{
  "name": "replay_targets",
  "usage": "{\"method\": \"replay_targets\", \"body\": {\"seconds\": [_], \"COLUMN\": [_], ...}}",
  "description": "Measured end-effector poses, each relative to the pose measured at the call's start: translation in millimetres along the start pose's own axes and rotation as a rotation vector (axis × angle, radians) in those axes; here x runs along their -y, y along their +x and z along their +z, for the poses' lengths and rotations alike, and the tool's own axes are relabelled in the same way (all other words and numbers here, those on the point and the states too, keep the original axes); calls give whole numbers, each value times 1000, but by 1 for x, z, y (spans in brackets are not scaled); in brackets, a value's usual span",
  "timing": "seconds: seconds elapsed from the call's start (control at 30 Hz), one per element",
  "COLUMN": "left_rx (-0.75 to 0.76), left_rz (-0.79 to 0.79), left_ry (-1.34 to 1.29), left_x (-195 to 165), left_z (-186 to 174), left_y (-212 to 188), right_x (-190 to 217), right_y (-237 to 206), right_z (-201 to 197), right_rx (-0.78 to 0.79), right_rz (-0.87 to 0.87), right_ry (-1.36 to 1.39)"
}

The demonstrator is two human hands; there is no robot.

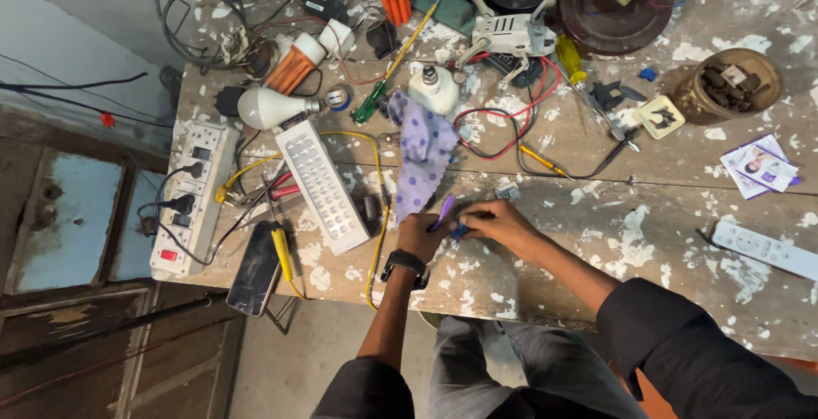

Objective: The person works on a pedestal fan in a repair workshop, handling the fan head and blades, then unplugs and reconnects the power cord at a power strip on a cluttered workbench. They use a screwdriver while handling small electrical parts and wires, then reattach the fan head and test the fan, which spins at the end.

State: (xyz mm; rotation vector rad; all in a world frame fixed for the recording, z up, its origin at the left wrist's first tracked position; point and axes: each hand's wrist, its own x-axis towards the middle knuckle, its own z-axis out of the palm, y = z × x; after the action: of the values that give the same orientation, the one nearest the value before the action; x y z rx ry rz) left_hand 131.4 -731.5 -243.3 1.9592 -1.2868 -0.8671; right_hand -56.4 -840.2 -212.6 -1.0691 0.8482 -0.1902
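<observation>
The left hand [419, 233] pinches a purple tool [445, 211] between its fingers, and the right hand [497, 220] closes its fingertips on a small blue part [459, 231] at the tool's tip, low on the workbench [648, 232]. A spotted purple cloth [423, 152] lies just behind the hands. A white LED panel [322, 185] and a yellow wire [376, 215] crowd the left, with a phone [256, 268] and power strip [192, 198] further out.

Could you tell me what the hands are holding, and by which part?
Both hands, left and right, pinch a small blue part between them; the left also grips a purple tool low down.
</observation>
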Motion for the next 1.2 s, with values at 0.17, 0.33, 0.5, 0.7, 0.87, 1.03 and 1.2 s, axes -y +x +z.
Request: {"method": "replay_targets", "body": {"seconds": [0.17,0.33,0.5,0.7,0.87,1.03,1.2], "left_rx": [10,110,265,369,287,99,65], "left_rz": [-79,-237,-214,-407,-431,-451,-458], "left_ry": [-242,-515,-755,-820,-913,-974,-1015], "left_x": [-11,-14,-22,-42,-39,-12,-2], "left_z": [4,20,41,34,31,40,23], "left_y": [3,7,14,-1,-7,-3,-11], "right_x": [2,-2,-9,-15,2,20,20], "right_y": [-3,-9,-18,-26,-36,-50,-38], "right_z": [-11,-26,-34,-21,6,42,43], "right_rx": [-7,-93,-103,-441,-474,-265,-215], "right_rz": [-31,-23,-77,-144,-336,-382,-415], "right_ry": [153,225,234,-154,-463,-478,-562]}}
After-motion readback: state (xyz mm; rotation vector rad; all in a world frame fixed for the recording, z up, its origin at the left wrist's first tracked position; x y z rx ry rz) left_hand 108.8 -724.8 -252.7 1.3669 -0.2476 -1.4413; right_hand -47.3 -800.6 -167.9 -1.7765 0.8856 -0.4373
